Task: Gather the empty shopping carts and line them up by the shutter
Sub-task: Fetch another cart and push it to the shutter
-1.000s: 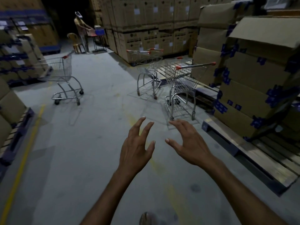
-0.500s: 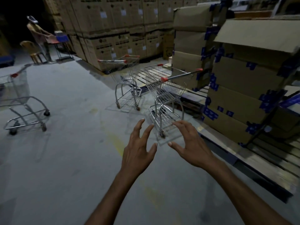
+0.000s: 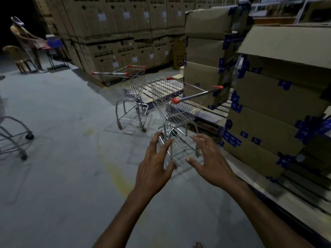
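step: reaching for cart (image 3: 176, 106) at centre | left hand (image 3: 154, 169), right hand (image 3: 213, 167): spreading wide, holding nothing | tip: be gripping handle (image 3: 197, 94) near both red ends

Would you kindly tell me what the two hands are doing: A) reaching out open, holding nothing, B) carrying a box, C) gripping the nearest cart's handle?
A: the left hand and right hand show spread fingers holding nothing, and the handle of the nearest cart is bare.
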